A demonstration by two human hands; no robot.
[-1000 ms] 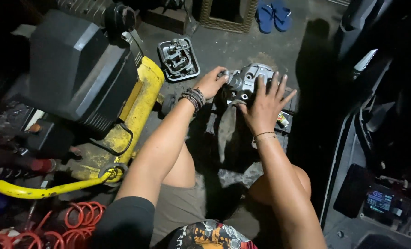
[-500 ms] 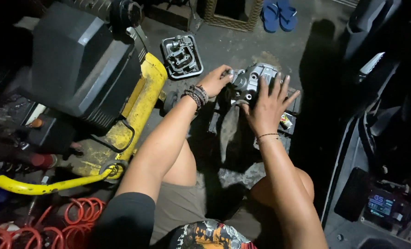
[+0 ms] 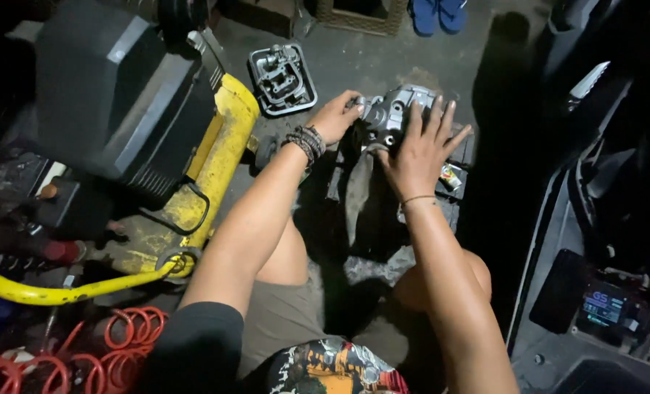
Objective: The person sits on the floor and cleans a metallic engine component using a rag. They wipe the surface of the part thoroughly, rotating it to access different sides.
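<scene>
A grey metal engine part (image 3: 392, 111) rests on the dark floor in front of my knees. My left hand (image 3: 337, 117), with dark bead bracelets at the wrist, grips its left side. On its right half lies my right hand (image 3: 421, 146), fingers spread and pressing down. A grey rag (image 3: 359, 191) hangs under the part. What lies beneath my right palm is hidden.
A second grey metal casting (image 3: 282, 78) lies on the floor at the upper left. A black and yellow air compressor (image 3: 215, 157) fills the left, with a red coiled hose (image 3: 132, 335) below it. Blue sandals (image 3: 439, 13) sit at the top. A scooter body (image 3: 602, 306) stands to the right.
Both hands stay on the engine part; my right fingers have spread a little wider over it. The view has shifted slightly as my head moved.
</scene>
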